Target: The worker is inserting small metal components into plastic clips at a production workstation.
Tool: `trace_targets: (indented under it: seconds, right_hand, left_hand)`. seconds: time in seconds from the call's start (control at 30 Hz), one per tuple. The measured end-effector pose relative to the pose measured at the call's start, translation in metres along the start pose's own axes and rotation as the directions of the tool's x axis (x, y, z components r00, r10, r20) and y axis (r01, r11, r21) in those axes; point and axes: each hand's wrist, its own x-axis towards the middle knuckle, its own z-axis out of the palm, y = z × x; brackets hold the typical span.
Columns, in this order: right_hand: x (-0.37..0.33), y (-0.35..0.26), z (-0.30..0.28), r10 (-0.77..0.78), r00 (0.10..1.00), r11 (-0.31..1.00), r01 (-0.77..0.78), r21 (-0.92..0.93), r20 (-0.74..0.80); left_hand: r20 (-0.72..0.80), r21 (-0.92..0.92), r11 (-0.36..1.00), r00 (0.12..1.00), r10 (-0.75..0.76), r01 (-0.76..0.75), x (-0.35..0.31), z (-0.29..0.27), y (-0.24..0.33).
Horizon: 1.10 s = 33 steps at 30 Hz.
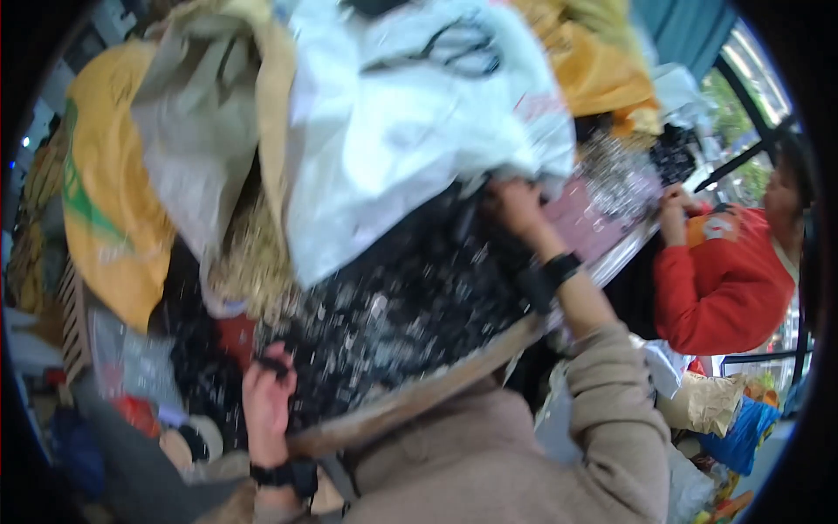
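A large heap of small, shiny black pieces (384, 323) covers the table in front of me; blur hides their exact kind. My left hand (267, 397) is at the heap's near left side, fingers bent round a small black piece (273, 364). Farther off to the right, my right hand (517, 208) reaches to the far edge of the heap, by the lower edge of a big white sack (384, 148). Its fingers are smeared by motion, so I cannot make out whether they grip anything.
A wooden edge (419, 393) borders the table near me. Yellow sacks (113, 183) and straw-coloured pieces (253, 258) are at the left. Black-handled scissors (463, 48) lie on the white sack. A person in red (724, 279) works at the right, beside a clear, glittering pile (615, 175).
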Motion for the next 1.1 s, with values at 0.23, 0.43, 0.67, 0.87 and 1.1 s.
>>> trace_targets:
  seconds: [0.23, 0.43, 0.67, 0.87, 1.1]
  right_hand:
    - [0.011, 0.006, -0.001, -0.059, 0.998, 0.994, 0.060, 0.095, -0.015]
    - [0.002, 0.027, 0.004, -0.170, 0.985, 0.963, 0.174, 0.204, -0.037]
    - [0.009, 0.038, 0.005, -0.303, 0.952, 0.765, 0.221, 0.606, 0.035]
    - [0.010, 0.028, 0.013, -0.179, 0.982, 0.947, 0.157, 0.282, 0.055]
    - [0.009, 0.004, 0.015, -0.069, 0.994, 0.987, 0.080, 0.137, -0.084]
  left_hand:
    - [0.085, 0.031, 0.999, 0.996, -0.026, 0.024, -0.005, -0.003, 0.002]
    - [0.078, 0.042, 0.998, 0.995, -0.055, 0.052, 0.004, 0.003, -0.002]
    - [0.092, 0.041, 0.999, 0.995, -0.029, 0.025, 0.003, 0.005, -0.003]
    - [0.048, 0.049, 0.998, 0.998, -0.052, 0.050, 0.002, 0.005, 0.000]
    - [0.045, -0.010, 0.999, 0.998, -0.050, 0.050, 0.002, 0.001, -0.004]
